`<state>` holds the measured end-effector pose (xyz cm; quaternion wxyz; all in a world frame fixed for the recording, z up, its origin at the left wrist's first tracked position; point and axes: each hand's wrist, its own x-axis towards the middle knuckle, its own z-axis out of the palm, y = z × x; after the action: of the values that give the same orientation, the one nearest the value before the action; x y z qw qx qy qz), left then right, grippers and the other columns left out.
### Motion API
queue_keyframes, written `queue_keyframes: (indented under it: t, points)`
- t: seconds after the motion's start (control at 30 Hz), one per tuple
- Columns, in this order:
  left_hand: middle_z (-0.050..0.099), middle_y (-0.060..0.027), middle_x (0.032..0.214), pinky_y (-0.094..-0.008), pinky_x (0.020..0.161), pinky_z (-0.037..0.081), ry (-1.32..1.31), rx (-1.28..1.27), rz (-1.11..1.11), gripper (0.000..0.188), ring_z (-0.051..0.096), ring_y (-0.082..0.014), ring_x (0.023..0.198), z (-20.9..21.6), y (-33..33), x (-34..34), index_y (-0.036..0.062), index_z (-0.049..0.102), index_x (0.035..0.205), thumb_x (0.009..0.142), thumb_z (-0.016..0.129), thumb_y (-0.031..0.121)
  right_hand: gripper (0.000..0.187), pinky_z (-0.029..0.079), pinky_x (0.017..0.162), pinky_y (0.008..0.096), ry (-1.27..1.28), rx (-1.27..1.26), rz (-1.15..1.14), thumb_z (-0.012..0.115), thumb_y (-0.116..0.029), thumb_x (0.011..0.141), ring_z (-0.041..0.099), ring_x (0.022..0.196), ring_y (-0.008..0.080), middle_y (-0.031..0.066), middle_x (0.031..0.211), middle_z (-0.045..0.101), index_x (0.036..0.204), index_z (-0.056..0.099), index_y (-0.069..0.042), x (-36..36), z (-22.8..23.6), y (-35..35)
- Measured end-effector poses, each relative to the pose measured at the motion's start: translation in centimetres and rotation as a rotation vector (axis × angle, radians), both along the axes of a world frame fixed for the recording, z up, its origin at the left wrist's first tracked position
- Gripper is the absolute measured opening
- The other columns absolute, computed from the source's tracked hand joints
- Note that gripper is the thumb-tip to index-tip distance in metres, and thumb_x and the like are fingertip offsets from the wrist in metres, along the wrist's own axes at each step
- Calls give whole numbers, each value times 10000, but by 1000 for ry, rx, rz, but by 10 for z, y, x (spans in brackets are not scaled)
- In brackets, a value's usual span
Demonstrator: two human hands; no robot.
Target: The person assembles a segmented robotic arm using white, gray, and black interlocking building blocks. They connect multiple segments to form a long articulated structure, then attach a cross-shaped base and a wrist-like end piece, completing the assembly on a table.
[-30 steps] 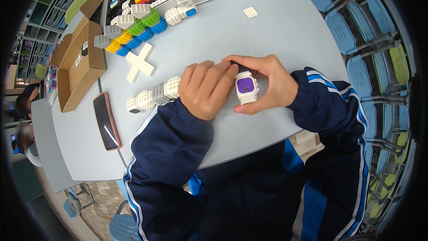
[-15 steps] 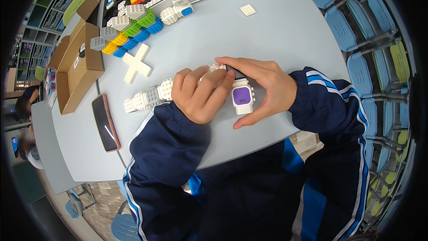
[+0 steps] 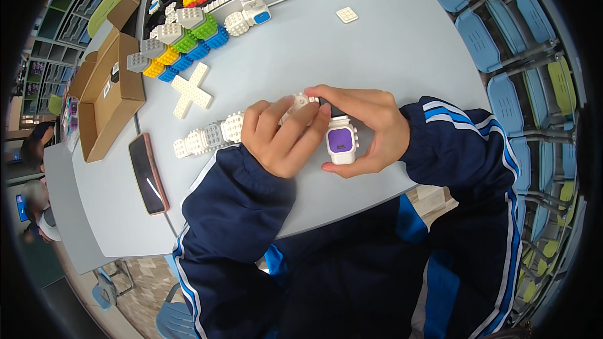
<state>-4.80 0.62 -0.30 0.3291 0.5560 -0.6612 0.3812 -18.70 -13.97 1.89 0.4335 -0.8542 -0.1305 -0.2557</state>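
The white plastic block with the purple square face is now steadied over the pale grey table by the right hand, its thumb newly closed in, while the white-and-grey bumpy plastic row is held by the left hand.

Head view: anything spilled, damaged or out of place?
Nothing visibly spilled or damaged; the purple-faced module in the right hand looks intact. Only mild oddity: a white square plate lying alone, away from the coloured blocks.
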Motion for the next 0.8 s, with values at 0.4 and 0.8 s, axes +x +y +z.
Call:
queue_keyframes:
  t: [0.4, 0.8]
  points:
    - [641, -3, 894, -315, 622, 426, 55, 7, 43, 184, 604, -208, 797, -4, -3, 2, 95, 715, 862, 686, 765, 79, 863, 552, 837, 343, 114, -10, 21, 888, -251, 632, 680, 963, 333, 218, 1126, 641, 1317, 468, 63, 4, 5, -5]
    - [677, -5, 852, -312, 613, 432, 110, 8, 74, 346, 617, -221, 763, -2, -5, -1, 91, 752, 881, 544, 798, 27, 901, 541, 869, 326, 210, 114, 27, 882, -197, 615, 679, 997, 292, 197, 1182, 630, 1368, 445, 34, 5, 0, -6]
